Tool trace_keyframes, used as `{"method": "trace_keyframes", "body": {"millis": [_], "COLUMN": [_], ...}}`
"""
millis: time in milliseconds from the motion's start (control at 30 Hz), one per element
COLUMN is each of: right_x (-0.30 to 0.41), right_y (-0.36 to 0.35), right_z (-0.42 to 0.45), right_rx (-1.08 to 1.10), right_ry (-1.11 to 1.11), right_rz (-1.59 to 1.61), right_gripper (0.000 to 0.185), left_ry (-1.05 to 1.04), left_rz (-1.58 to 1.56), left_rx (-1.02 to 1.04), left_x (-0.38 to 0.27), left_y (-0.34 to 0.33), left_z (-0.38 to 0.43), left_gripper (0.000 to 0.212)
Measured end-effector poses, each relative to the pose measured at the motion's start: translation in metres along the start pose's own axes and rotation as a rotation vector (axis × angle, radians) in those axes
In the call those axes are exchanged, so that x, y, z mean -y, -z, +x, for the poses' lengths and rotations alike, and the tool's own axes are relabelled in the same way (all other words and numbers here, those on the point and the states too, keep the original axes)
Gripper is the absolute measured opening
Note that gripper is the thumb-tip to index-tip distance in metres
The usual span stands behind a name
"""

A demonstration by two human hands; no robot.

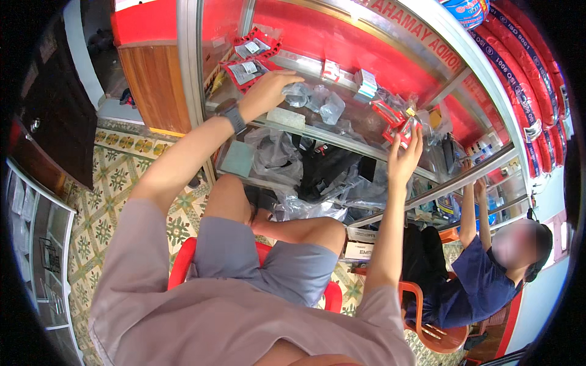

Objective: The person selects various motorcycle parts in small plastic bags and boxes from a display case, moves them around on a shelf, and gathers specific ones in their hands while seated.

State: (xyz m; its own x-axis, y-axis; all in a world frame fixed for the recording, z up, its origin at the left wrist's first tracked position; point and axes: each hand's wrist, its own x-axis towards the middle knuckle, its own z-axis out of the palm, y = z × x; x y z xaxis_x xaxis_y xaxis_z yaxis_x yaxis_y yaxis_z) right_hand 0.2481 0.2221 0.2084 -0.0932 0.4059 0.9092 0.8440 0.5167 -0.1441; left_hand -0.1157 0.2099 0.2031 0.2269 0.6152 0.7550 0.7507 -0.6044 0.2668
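My left hand, with a dark watch on its wrist, reaches over the upper glass shelf of a display case. Its fingertips are at a clear plastic bag; whether they pinch it is hidden. More clear bags lie just to the right. On the same shelf, my right hand has its thumb and fingers around a small red-and-white box. Another red-and-white packet lies against it. Red-edged packets with labels lie behind my left hand.
The case's metal shelf edge runs below my hands. Black items and crumpled plastic fill the lower shelf. A white block sits at the front edge. At right, a seated person reaches into the case.
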Motion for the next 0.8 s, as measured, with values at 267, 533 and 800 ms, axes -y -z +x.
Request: {"method": "trace_keyframes", "body": {"millis": [267, 533, 800], "right_x": [0.081, 0.085, 0.072], "right_y": [0.023, 0.0, -0.004], "right_z": [-0.168, -0.253, -0.253], "right_rx": [0.138, 0.524, 0.583], "right_ry": [-0.148, -0.308, -0.223], "right_rz": [0.46, 0.655, 0.563], "right_gripper": [0.021, 0.028, 0.032], "left_ry": [0.313, 0.444, 0.355], "left_rz": [0.107, 0.26, 0.452], "left_rx": [0.517, 0.525, 0.522], "left_x": [0.03, 0.047, 0.053], "left_y": [-0.025, -0.092, -0.172], "left_z": [0.045, 0.149, 0.186], "left_gripper": [0.059, 0.089, 0.079]}}
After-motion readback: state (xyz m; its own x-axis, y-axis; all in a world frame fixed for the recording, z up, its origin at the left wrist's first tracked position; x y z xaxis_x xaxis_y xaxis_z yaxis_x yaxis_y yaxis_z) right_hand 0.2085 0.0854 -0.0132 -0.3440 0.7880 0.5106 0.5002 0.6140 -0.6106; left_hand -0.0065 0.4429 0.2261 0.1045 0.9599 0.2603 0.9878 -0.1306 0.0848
